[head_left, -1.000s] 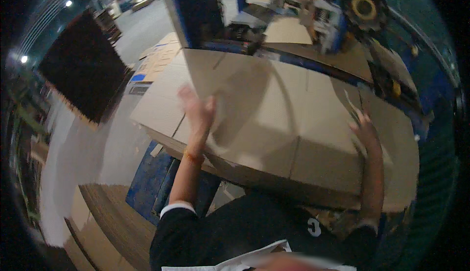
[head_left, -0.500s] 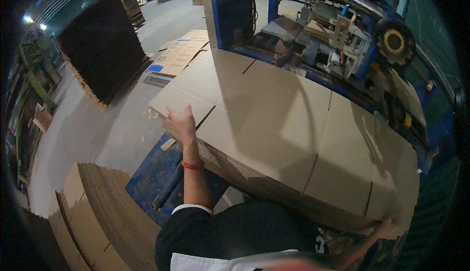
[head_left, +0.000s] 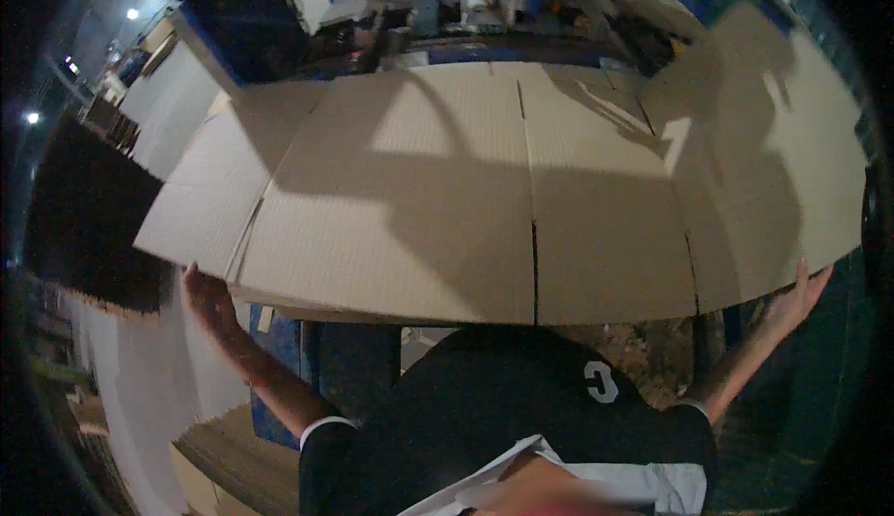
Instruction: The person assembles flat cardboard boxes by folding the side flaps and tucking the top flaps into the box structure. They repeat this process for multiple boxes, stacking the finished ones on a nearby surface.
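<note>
A wide brown corrugated cardboard sheet (head_left: 400, 227), creased and slotted, spans the space in front of me. My left hand (head_left: 207, 297) grips its near edge at the left end, fingertips at the rim and part of the hand beneath. At the right end, my right hand (head_left: 799, 300) holds the near edge with its thumb on top; its other fingers are partly hidden under the board. The right panel of the sheet bends upward along a crease. Below the near edge, more cardboard layers (head_left: 307, 311) show at the left. Shadows fall across the board.
Behind the sheet stands a blue-framed machine (head_left: 428, 13) with metal parts. A tall dark stack of cardboard (head_left: 88, 218) stands on the floor at left. Another cardboard stack (head_left: 237, 455) is at lower left, beside a blue metal platform (head_left: 277, 395).
My view has turned right. The top sheet's right panel, flat before, is now raised and bent. My left hand has moved from the board's upper surface to its near edge.
</note>
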Tool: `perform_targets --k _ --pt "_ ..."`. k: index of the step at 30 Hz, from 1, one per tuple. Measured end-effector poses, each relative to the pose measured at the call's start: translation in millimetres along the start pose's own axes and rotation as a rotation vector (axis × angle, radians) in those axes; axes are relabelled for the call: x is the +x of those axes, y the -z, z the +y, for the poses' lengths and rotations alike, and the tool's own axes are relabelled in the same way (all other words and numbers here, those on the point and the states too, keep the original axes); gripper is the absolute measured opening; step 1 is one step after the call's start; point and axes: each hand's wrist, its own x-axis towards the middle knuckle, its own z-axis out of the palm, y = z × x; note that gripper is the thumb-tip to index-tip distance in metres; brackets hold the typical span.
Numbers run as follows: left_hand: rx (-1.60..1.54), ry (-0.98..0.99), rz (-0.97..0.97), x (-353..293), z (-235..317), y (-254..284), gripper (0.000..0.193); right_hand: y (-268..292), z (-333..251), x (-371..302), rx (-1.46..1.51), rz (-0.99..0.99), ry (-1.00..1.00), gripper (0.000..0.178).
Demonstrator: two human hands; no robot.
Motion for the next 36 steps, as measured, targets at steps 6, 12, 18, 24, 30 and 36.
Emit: perform_targets --k 6,12,18,24,30,36 --pt "1.771 -0.864 0.079 -83.7 -34.9 -69.8 0.021 -53.1 -28.6 -121.1 -0.115 -0.812 0.424 0.026" --pt "1.094 -0.218 -0.629 -113.4 -90.4 -149.6 0.049 -77.0 1.6 -154.6 -0.567 -1.303 0.72 0.035" --pt "1.726 -0.364 -1.203 -111.4 -113.2 -192.7 0.043 -84.5 15.7 -147.5 -0.478 -1.369 0.783 0.032" --pt "1.669 -0.417 -1.142 -95.8 -119.8 -192.1 0.045 -104.4 50.3 -112.7 -0.618 -1.528 0.715 0.061" --pt "1.489 -0.433 -0.983 -44.6 -151.2 -213.5 0.05 -177.8 92.5 -66.4 -0.668 -1.529 0.778 0.074" --pt "1.455 -0.722 -0.939 37.8 -232.4 -236.2 0.053 -251.4 136.5 -34.9 -0.691 -1.505 0.468 0.068"
